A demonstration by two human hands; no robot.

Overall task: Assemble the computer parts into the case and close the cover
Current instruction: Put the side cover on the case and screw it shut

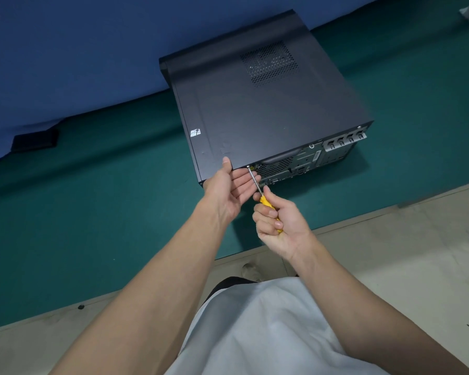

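A dark grey computer case [257,109] lies flat on the green table, its side cover on top with a vent grille [270,63]. The rear panel [295,163] faces me. My right hand [279,223] grips the yellow handle of a screwdriver [257,185]; its metal tip meets a screw [248,167] at the rear panel's upper left corner. My left hand [228,190] is flat against the case's near left corner, thumb on the cover's edge, straight fingers beside the screwdriver shaft.
The green table surface [92,212] runs under the case, with a blue cloth [65,63] behind it. A black flat object [34,140] lies at the far left on the cloth's edge. The table's front edge [363,220] borders a pale floor [417,266].
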